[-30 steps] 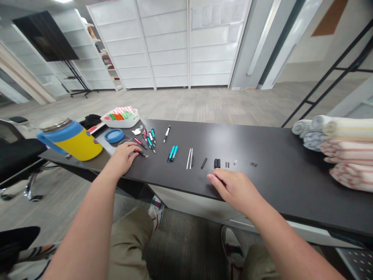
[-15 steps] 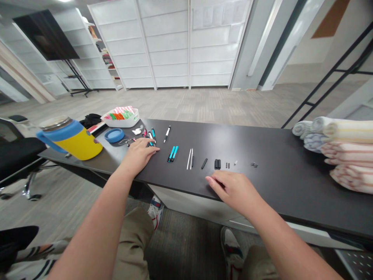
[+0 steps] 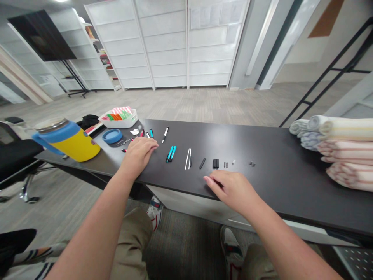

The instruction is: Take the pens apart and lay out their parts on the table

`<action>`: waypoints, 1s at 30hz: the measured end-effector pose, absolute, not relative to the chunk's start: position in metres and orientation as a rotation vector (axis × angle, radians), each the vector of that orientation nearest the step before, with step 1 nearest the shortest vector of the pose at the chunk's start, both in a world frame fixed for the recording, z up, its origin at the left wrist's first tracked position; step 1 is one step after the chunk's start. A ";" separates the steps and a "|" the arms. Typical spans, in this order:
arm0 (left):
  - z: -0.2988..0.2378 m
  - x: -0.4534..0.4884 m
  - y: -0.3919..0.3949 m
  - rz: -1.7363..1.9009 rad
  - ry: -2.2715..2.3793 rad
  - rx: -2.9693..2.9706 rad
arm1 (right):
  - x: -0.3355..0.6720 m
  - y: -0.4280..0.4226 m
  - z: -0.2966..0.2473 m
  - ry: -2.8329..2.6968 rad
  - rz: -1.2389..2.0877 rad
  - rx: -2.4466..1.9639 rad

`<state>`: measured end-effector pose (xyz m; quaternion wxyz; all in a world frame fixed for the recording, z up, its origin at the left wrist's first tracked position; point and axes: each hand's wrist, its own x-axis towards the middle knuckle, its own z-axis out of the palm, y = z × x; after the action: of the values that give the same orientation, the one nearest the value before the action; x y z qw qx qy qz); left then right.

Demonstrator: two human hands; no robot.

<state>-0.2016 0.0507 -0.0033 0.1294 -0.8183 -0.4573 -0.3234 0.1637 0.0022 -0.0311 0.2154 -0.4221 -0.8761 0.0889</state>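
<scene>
Closest to the person, the right hand [image 3: 233,189] lies low on the front edge of the bench [image 3: 291,182]. Its grip is wide and flat, with the fingers stretched out to the left, and nothing shows in it. It touches only the bench top. The row of small parts lies just past its fingertips.

The left hand [image 3: 140,153] lies palm down a bit further back, on the near side of a heap of pens [image 3: 145,134]. Its fingers bend softly over them. The tip of a red pen [image 3: 124,150] pokes out beside the hand. I cannot tell if the grip has closed on a pen or just rests on top.

A neat row of pen parts runs across the bench, from just right of the left hand to past the right hand. First come two blue tubes [image 3: 171,153] side by side, then two thin white sticks [image 3: 187,158], then short black bits [image 3: 215,163]. Some tiny bits [image 3: 252,163] lie at the right end of the row. The groups lie apart from each other.

I think a pen or two has been taken to bits and laid out, while most of the pens are whole in the heap. One black and white pen [image 3: 165,134] lies alone behind the blue tubes.

Further back on the left are a blue ring [image 3: 112,136], a white tray [image 3: 128,123] with bright things in it, and a yellow jug [image 3: 78,146] with a blue top. Rolled towels [image 3: 344,151] are stacked at the right end.
</scene>
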 end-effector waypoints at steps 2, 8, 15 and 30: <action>0.003 -0.189 0.042 -1.198 -1.367 -2.300 | 0.164 0.002 -0.031 -2.429 0.248 -1.171; 0.010 -0.139 0.020 -2.316 -1.519 -2.088 | 0.162 0.000 -0.028 -2.311 0.300 -1.126; -0.010 -0.083 0.003 -2.848 -1.593 -2.408 | 0.161 0.001 -0.026 -2.286 0.320 -1.069; -0.012 -0.073 -0.016 -1.028 -1.326 -2.944 | 0.162 -0.010 -0.016 -2.134 0.592 -1.119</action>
<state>-0.0726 -0.0161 -0.0122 -0.1232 -0.8621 -0.3885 -0.3010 0.1625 -0.0102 -0.0164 0.3242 -0.4267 -0.8135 0.2257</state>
